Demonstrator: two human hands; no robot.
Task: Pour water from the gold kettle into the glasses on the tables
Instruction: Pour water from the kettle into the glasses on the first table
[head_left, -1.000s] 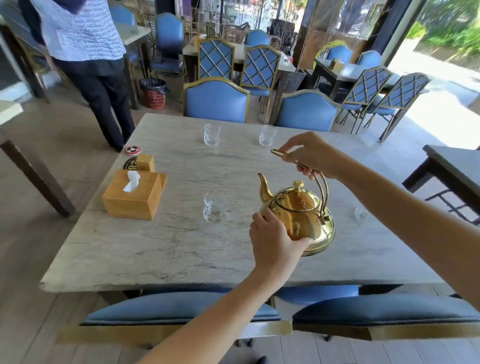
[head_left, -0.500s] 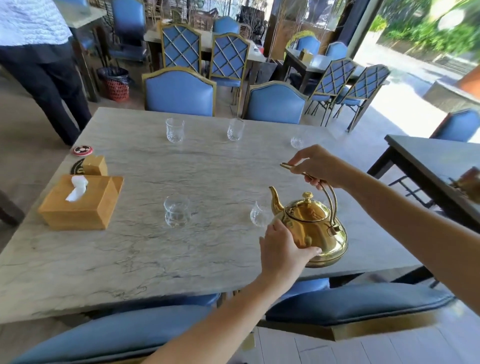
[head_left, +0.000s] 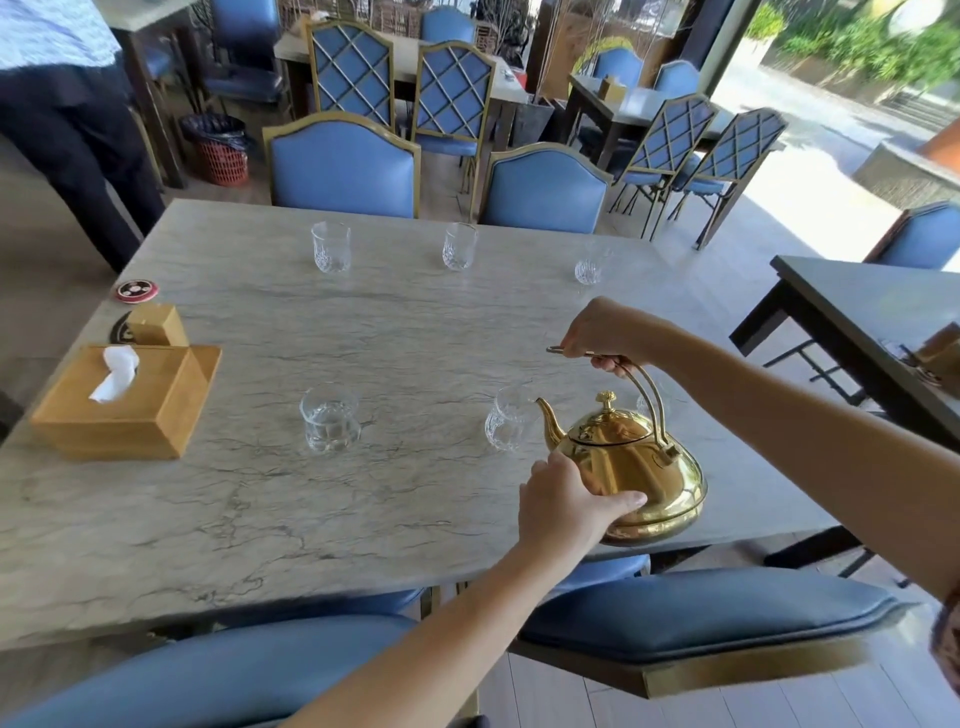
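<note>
The gold kettle (head_left: 631, 462) hangs just above the near right part of the marble table (head_left: 395, 338). My right hand (head_left: 608, 332) grips its arched handle from above. My left hand (head_left: 563, 506) cups its near side. The spout points left, close to the rim of a clear glass (head_left: 506, 423). Another glass (head_left: 330, 418), near the table's middle, holds water. A third near glass (head_left: 654, 405) shows partly behind the handle. Along the far edge stand three glasses: left (head_left: 331, 247), middle (head_left: 459, 246) and right (head_left: 589, 267).
A wooden tissue box (head_left: 124, 402) and a small wooden holder (head_left: 156, 325) sit at the table's left. Blue chairs (head_left: 691, 613) line the near and far sides. A dark table (head_left: 872, 312) stands to the right. A person's legs (head_left: 83, 150) are at far left.
My view and the kettle have shifted right along the table, from beside the water-filled glass to the glass to its right. Both hands keep their hold on the kettle.
</note>
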